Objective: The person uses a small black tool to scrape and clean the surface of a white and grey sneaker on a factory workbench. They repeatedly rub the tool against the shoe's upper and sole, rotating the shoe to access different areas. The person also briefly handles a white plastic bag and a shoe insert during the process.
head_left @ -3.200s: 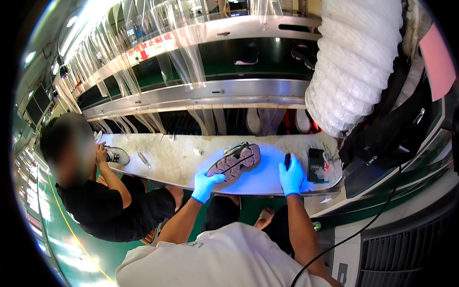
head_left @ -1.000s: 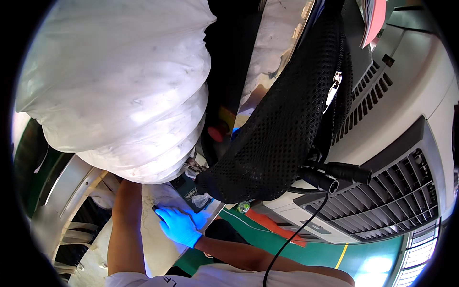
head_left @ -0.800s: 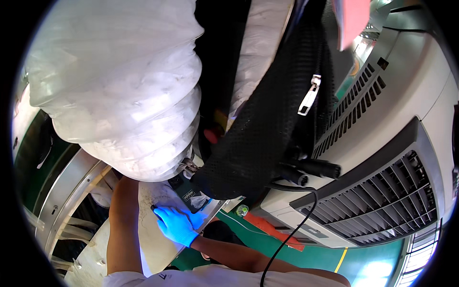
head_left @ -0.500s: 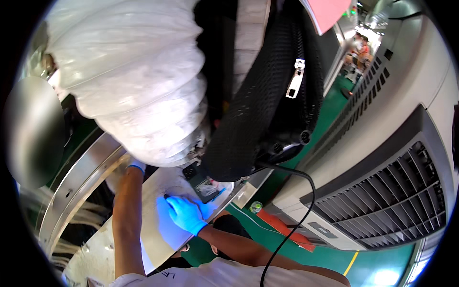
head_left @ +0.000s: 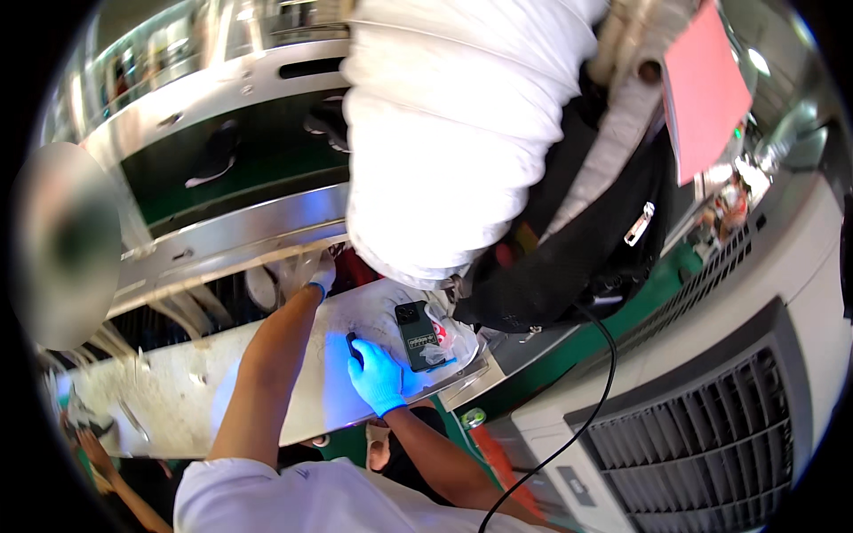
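Observation:
My right hand (head_left: 377, 377), in a blue glove, rests on the pale worktable (head_left: 178, 409) and grips a small dark pen-like tool (head_left: 353, 346) that casts a blue glow on the surface. My left hand (head_left: 318, 275), also gloved, reaches far back under the steel conveyor rail (head_left: 231, 235) and touches a pale shoe part (head_left: 267, 286); its fingers are partly hidden. A black phone-like device (head_left: 415, 334) lies just right of my right hand.
A big white ribbed duct (head_left: 453, 133) hangs over the table's right end, with a black mesh bag (head_left: 586, 258) beside it. A grey louvred machine (head_left: 702, 426) stands at right, a black cable (head_left: 569, 444) trailing down. Another person's hand (head_left: 89, 444) shows at lower left.
The view has swung left and down, bringing the conveyor and table into sight. My left arm now stretches farther back to the belt; my right hand stays on the table with the tool.

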Demonstrator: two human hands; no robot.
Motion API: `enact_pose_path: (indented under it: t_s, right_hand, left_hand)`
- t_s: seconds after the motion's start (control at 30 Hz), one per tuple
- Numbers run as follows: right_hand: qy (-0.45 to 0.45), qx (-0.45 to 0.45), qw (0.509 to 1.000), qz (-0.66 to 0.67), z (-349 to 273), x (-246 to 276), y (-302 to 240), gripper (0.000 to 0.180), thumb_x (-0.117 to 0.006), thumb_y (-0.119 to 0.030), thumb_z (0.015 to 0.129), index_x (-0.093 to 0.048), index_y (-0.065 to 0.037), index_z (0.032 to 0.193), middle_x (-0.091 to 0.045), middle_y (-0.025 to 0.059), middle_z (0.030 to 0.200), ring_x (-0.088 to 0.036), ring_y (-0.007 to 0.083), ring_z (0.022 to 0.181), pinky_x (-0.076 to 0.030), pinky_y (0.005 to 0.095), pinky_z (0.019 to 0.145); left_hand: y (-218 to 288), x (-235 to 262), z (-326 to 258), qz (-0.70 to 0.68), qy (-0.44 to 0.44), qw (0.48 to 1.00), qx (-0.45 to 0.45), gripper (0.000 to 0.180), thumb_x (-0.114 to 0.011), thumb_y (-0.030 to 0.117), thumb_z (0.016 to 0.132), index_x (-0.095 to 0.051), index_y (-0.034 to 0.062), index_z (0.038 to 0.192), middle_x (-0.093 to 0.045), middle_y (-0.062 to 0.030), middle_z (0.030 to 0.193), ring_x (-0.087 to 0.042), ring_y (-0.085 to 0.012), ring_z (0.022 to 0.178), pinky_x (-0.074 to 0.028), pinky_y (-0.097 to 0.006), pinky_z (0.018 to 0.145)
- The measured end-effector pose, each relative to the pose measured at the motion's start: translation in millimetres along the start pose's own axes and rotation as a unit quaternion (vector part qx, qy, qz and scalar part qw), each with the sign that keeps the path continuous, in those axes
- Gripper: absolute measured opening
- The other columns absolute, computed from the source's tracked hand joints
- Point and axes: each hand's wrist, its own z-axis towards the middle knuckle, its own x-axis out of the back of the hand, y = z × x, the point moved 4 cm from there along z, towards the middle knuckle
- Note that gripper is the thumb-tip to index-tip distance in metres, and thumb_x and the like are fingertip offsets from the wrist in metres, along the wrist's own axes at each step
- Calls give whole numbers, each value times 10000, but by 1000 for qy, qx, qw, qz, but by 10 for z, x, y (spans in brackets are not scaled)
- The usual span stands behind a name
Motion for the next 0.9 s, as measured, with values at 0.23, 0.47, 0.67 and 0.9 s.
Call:
enact_pose_path:
  t_s: [0.23,0.47,0.67,0.9]
  right_hand:
    - [-15,-48,999,-13,-45,100,322,397,-802,-235,938,-778,-89,1306,-789,172,1246,-764,390,1117,-605,473,987]
    - [14,10,1000,-5,42,246,48,449,-840,-225,947,-763,-27,1342,-758,237,1332,-726,428,1228,-575,492,1086]
    - [129,258,956,46,1449,807,-1449,481,-796,-226,980,-705,-3,1396,-686,265,1458,-612,464,1408,-475,559,1207]
    - [225,167,869,-408,3669,749,-1501,676,-770,-517,960,-687,-59,1450,-712,239,1331,-640,483,1282,-455,692,1140]
  left_hand:
    - [297,378,-2314,-550,-149,800,187,415,-573,268,1170,-539,74,1535,-624,-194,1494,-704,-436,1253,-643,-546,1046]
    - [-149,1916,-4539,-434,-183,857,206,614,-679,321,1079,-533,14,1590,-718,-162,1433,-763,-354,1170,-636,-505,951]
    - [-756,2518,-5012,-409,-90,864,280,656,-774,342,1043,-565,25,1579,-742,-160,1370,-776,-332,1170,-652,-434,921]
    - [-792,2171,-4895,-381,-47,902,196,655,-846,413,1006,-652,44,1512,-772,-119,1297,-763,-212,1076,-665,-381,874]
